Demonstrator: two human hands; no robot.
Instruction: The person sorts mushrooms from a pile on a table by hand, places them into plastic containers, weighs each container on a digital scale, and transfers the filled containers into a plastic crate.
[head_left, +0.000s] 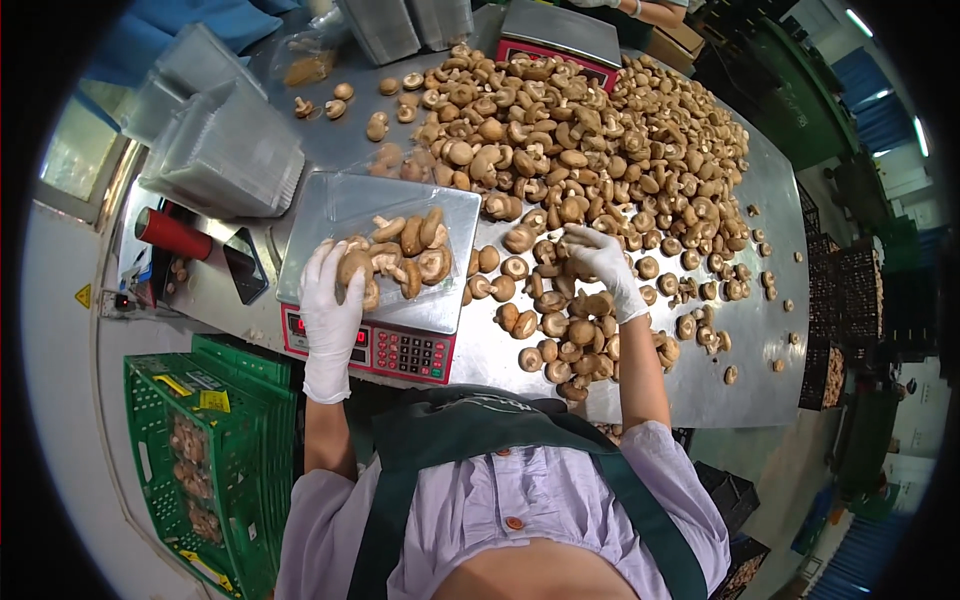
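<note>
My left hand (328, 311), in a white glove, holds a brown shiitake mushroom (354, 268) over the left side of a digital scale's metal plate (450, 206). Beside it, several shiitake mushrooms (411, 236) lie in a clear plastic tray (337, 217) on that plate. The scale's red keypad panel (405, 352) faces me, partly behind my left wrist. My right hand (600, 259), also gloved, touches the near edge of the big mushroom heap (570, 142); its fingertips are among mushrooms, and whether it grips one I cannot tell. A smaller group of mushrooms (589, 337) lies just below it.
Stacked clear trays (232, 150) stand left on the steel table (765, 360), near a red cylinder (174, 234) and a phone (244, 266). A second scale (559, 34) stands behind the heap, close to another person's arm (652, 11). Green crates (217, 450) stand at lower left.
</note>
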